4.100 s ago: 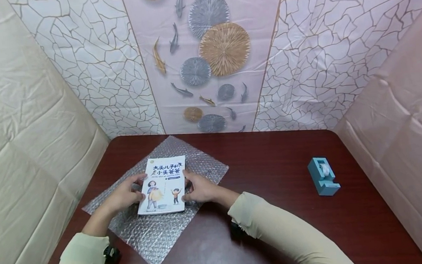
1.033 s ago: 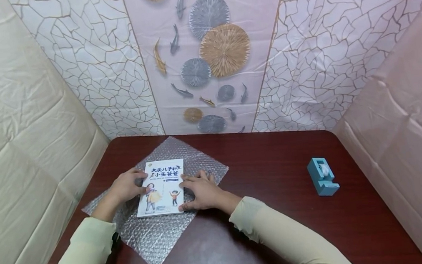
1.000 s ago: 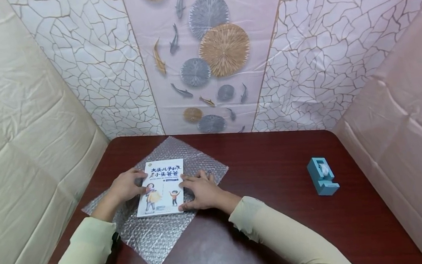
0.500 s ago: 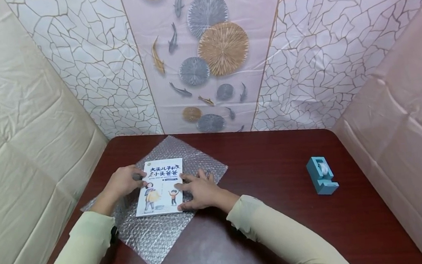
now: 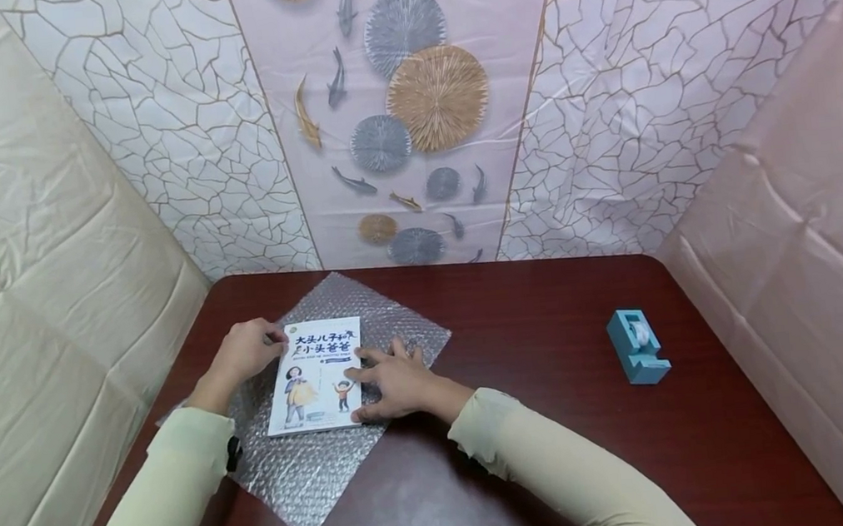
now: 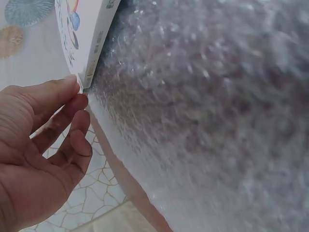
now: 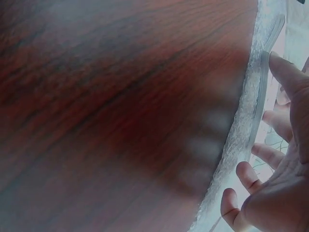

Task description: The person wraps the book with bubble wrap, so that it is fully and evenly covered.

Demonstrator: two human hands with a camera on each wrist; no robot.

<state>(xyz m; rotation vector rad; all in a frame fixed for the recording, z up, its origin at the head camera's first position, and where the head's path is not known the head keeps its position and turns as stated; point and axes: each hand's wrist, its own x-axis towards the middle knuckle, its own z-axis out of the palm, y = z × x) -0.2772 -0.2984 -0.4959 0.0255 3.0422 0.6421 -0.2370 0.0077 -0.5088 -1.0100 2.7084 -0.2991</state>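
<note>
From afar I see the book (image 5: pixel 321 391) on bubble wrap (image 5: pixel 313 481), the left hand (image 5: pixel 246 351) pinching its upper-left corner, the right hand (image 5: pixel 398 382) resting spread fingers across its right edge.

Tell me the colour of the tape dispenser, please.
The tape dispenser is light blue; head view shows it best.

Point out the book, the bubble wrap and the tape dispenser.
Book (image 5: pixel 317 382): head view, middle of the front cover.
Bubble wrap (image 5: pixel 306 478): head view, bare part on the near side of the book.
Tape dispenser (image 5: pixel 639 356): head view, teal body beside the tape roll.
</note>
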